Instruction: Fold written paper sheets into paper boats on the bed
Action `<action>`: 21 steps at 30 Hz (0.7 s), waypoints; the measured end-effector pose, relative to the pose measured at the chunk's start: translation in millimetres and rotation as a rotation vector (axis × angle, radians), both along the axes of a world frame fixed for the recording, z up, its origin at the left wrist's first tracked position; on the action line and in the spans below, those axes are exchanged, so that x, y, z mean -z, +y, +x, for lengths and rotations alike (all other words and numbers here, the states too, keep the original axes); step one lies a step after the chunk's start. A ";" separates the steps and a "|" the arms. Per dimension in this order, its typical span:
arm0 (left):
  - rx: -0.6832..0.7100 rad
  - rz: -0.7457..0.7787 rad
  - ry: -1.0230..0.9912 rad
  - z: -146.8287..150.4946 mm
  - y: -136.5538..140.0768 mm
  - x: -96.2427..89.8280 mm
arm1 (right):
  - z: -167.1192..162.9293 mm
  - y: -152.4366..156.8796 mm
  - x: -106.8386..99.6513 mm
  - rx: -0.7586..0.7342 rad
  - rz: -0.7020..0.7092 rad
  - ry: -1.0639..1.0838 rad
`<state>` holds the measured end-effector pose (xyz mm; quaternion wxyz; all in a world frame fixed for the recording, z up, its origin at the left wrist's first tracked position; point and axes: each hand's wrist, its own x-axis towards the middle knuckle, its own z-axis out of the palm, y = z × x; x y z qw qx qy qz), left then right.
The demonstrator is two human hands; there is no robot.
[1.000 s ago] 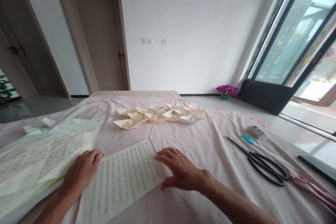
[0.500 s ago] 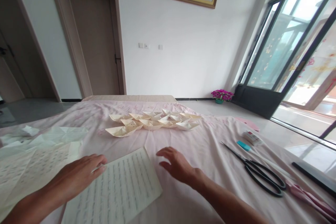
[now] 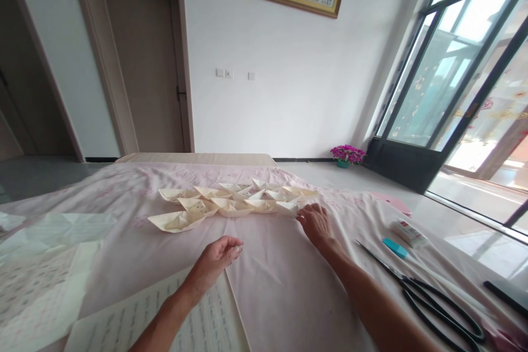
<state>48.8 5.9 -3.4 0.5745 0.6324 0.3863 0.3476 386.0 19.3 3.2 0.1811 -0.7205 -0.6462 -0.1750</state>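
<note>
My right hand (image 3: 317, 224) reaches to the right end of a group of folded paper boats, its fingers closed at the edge of the nearest white paper boat (image 3: 286, 208). That hand partly hides the boat's right end. My left hand (image 3: 223, 253) hovers above the cloth with its fingers loosely curled toward the thumb, and I see nothing in it. A cream paper boat (image 3: 177, 221) stands at the left front of the group. Beneath my left forearm lies a sheet of paper with handwriting (image 3: 210, 313).
Black-handled scissors (image 3: 412, 286) lie on the pink cloth (image 3: 289, 280) at the right. Beyond them are a blue eraser-like piece (image 3: 395, 247) and a small white packet (image 3: 408, 232). Printed sheets (image 3: 37, 291) and translucent folded paper (image 3: 61, 231) are at the left.
My right hand has moved forward and right, from above the cloth to the end boat. The left hand has moved right, off the written sheet's left edge, and its fingers have curled.
</note>
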 end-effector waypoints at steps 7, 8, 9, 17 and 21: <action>-0.099 -0.108 -0.386 8.3 -1.7 10.6 | -76.1 -24.0 -19.8 -0.302 0.089 0.455; -0.080 -0.134 -0.447 10.3 -3.4 7.6 | -95.1 -28.5 -20.3 -0.377 0.045 0.612; -0.051 -0.160 -0.502 12.3 -5.4 5.0 | -114.4 -32.6 -20.0 -0.458 -0.029 0.774; -0.120 -0.421 -0.768 15.2 -10.6 6.5 | -203.7 -36.9 -7.5 -0.686 -0.387 1.424; -0.264 -0.438 -0.805 12.0 -2.9 7.3 | -182.6 -17.1 -3.2 -0.616 -0.344 1.151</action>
